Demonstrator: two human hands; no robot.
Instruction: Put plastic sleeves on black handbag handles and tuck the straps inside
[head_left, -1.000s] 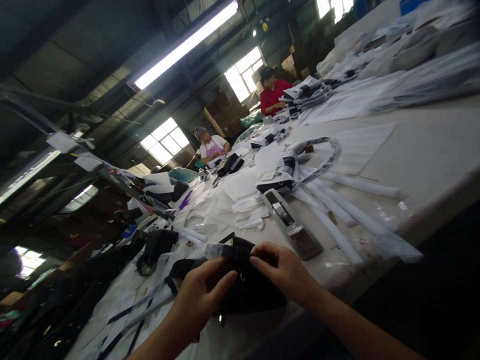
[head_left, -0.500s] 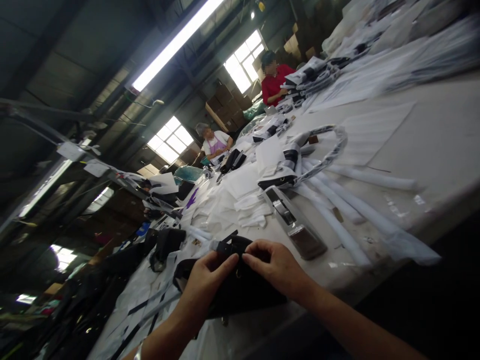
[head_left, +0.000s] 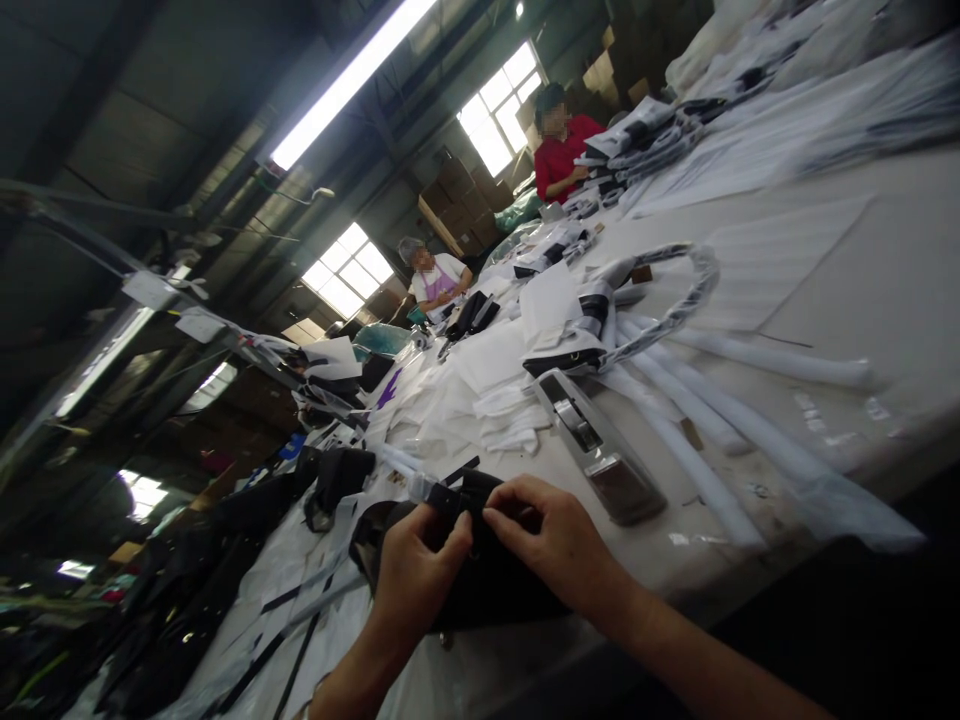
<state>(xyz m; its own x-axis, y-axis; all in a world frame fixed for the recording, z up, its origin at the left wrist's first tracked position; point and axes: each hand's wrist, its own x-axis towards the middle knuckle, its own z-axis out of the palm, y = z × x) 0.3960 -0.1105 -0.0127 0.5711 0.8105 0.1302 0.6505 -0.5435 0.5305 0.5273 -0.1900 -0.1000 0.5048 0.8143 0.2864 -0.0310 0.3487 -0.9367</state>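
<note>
A black bag [head_left: 495,585] lies at the near edge of the table, under both my hands. My left hand [head_left: 420,560] is closed on the bag's black strap [head_left: 448,498], with the thumb pressed toward the fingers. Beside it, my right hand [head_left: 544,530] pinches the upper part of the bag between thumb and fingertips. The exact spot between the right fingertips is too dark to make out. Just beyond the right hand stands a tape dispenser [head_left: 600,450].
Long white wrapped rolls [head_left: 675,420] lie right of the dispenser. A bag with a wrapped handle [head_left: 566,355] sits behind it, near white sheets [head_left: 480,370]. Black bags [head_left: 341,480] lie at left. Two people, one in a red top [head_left: 562,155], work farther down the table.
The view has shifted slightly. My left thumb has drawn a little away from the right fingertips. Both hands stay on the bag.
</note>
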